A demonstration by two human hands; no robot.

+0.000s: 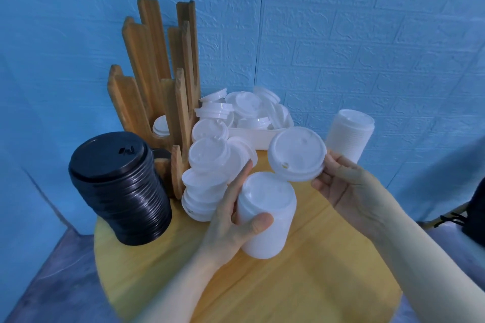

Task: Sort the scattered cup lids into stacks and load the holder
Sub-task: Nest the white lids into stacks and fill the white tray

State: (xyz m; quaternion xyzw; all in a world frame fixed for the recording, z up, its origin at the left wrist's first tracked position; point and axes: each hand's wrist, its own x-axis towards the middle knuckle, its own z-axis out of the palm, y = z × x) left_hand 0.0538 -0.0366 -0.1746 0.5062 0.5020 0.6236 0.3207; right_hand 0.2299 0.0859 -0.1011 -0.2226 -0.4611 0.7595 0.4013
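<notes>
Both hands raised: left [236,215] curled in a grip, right [349,186] pinching.

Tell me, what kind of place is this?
Probably a staged table set up like a cafe supply corner: a round wooden table, a wooden lid holder, heaps of disposable cup lids, and a plain blue textured wall behind.

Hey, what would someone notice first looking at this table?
Probably the two hands at centre: the left hand grips a white lid stack, and the right hand holds a single lid just above it. Next, the tall black stack at left, before the wooden holder.
</notes>
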